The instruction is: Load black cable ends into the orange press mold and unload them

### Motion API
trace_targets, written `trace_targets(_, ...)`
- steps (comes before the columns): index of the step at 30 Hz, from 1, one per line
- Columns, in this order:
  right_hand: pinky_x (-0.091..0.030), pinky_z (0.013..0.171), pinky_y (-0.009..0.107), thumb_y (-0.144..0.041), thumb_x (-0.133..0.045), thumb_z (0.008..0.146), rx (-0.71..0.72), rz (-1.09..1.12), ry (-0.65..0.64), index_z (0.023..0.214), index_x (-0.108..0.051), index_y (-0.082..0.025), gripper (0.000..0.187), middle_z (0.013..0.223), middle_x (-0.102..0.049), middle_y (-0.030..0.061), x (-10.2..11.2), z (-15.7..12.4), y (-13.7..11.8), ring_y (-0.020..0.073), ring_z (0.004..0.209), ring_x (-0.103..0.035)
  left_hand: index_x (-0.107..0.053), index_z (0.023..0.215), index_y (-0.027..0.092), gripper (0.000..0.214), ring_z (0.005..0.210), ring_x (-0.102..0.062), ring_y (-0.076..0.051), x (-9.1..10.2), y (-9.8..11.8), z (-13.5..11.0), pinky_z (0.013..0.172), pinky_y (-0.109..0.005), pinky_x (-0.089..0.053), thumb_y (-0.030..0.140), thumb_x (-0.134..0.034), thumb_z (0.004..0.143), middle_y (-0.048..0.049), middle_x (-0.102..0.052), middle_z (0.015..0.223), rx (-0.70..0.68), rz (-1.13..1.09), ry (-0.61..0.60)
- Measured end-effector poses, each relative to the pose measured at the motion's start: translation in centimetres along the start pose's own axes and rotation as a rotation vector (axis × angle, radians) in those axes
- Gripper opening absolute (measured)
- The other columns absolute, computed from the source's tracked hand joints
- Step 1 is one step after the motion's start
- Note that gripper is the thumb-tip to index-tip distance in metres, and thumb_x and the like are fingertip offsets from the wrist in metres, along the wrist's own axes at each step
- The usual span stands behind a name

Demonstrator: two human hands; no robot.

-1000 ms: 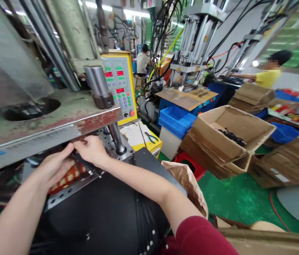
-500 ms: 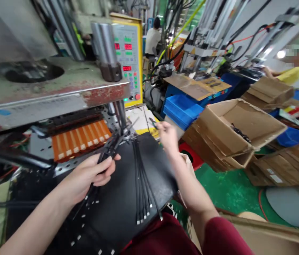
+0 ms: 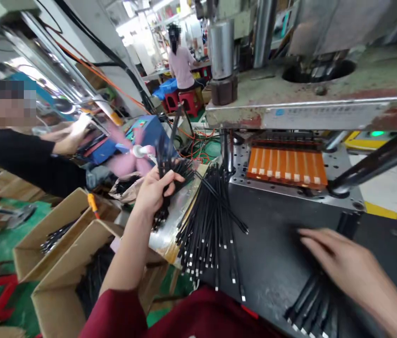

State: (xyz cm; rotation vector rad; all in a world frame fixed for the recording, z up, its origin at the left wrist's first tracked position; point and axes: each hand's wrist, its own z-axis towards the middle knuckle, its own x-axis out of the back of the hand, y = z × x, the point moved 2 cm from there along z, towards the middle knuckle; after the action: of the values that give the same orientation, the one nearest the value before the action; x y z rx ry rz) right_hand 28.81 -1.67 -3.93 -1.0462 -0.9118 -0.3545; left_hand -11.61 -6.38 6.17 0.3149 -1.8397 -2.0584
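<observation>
Factory bench w/ black mat [image 3: 276, 249]: left hand [image 3: 154, 188] fist-grips cable bundle [image 3: 166, 164]; right hand [image 3: 346, 267] flat, fingers spread on cables [image 3: 311, 300]; big pile [image 3: 208, 220] unsorted.

Both hands, the left hand [image 3: 154, 190] and the right hand [image 3: 351, 270], are bare, with bare forearms. A dark red short sleeve [image 3: 115, 314] covers the left upper arm.

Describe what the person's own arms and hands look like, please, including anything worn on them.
Both hands are bare: no gloves, rings or watch can be seen on the left hand or the right hand, which is motion-blurred. The forearms are bare too. A dark red short sleeve covers the left upper arm; the right arm's sleeve is out of view.
</observation>
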Motion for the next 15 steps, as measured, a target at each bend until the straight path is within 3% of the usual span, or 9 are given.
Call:
trace_targets(2, -0.048, 0.082, 0.036, -0.042, -0.041, 0.091, 0.143, 0.013, -0.233, 0.102, -0.067, -0.032, 0.031, 0.101, -0.065, 0.0106, -3.3, 3.6, -3.6, 0.0222, 0.093, -0.063, -0.055, 0.114, 0.014, 0.035, 0.043, -0.041, -0.006, 2.5, -1.0, 1.2, 0.041, -0.018, -0.029, 0.033, -0.056, 0.085, -0.0040, -0.064, 0.077, -0.061, 0.368, 0.120)
trace_targets(5, -0.045, 0.084, 0.033, -0.024, -0.048, 0.090, 0.214, -0.118, -0.349, 0.104, -0.066, -0.019, 0.024, 0.101, -0.062, 0.0102, -7.3, 8.2, -7.8, 0.0215, 0.096, -0.061, -0.050, 0.129, 0.013, 0.042, 0.076, -0.061, -0.019, 4.3, -3.3, 2.2, 0.065, -0.025, -0.045, 0.029, -0.047, 0.090, -0.0120, -0.063, 0.093, -0.032, 1.115, 0.241)
trace_targets(7, -0.044, 0.080, 0.030, -0.023, -0.055, 0.088, 0.173, -0.171, -0.373, 0.100, -0.066, -0.017, 0.017, 0.100, -0.062, 0.0094, -9.2, 10.4, -9.4, 0.0214, 0.095, -0.060, -0.041, 0.139, 0.017, 0.052, 0.095, -0.061, -0.029, 4.3, -5.2, 2.0, 0.077, -0.034, -0.047, 0.037, -0.048, 0.091, -0.0176, -0.059, 0.105, 0.082, 1.490, 0.200)
trace_targets(9, -0.043, 0.074, 0.029, -0.023, -0.059, 0.086, 0.119, -0.191, -0.397, 0.093, -0.066, -0.018, 0.011, 0.096, -0.063, 0.0073, -10.4, 11.7, -10.3, 0.0210, 0.091, -0.061, -0.037, 0.142, 0.021, 0.058, 0.095, -0.061, -0.033, 3.7, -6.9, 1.2, 0.077, -0.039, -0.047, 0.048, -0.044, 0.091, -0.0196, -0.055, 0.109, 0.191, 1.662, 0.119)
trace_targets(11, -0.040, 0.068, 0.028, -0.022, -0.061, 0.084, 0.097, -0.204, -0.423, 0.087, -0.064, -0.019, 0.005, 0.089, -0.065, 0.0049, -10.8, 11.9, -10.5, 0.0210, 0.086, -0.062, -0.037, 0.143, 0.025, 0.057, 0.091, -0.061, -0.033, 2.8, -8.0, 0.3, 0.073, -0.039, -0.047, 0.053, -0.039, 0.092, -0.0189, -0.053, 0.109, 0.215, 1.725, 0.082)
trace_targets(15, -0.037, 0.066, 0.029, -0.016, -0.057, 0.086, 0.195, -0.276, -0.409, 0.084, -0.061, -0.020, 0.005, 0.086, -0.065, 0.0048, -9.6, 10.4, -10.6, 0.0207, 0.080, -0.062, -0.045, 0.136, 0.023, 0.053, 0.101, -0.054, -0.036, 1.4, -8.0, -0.6, 0.078, -0.044, -0.045, 0.049, -0.045, 0.090, -0.0199, -0.051, 0.113, 0.070, 1.787, 0.126)
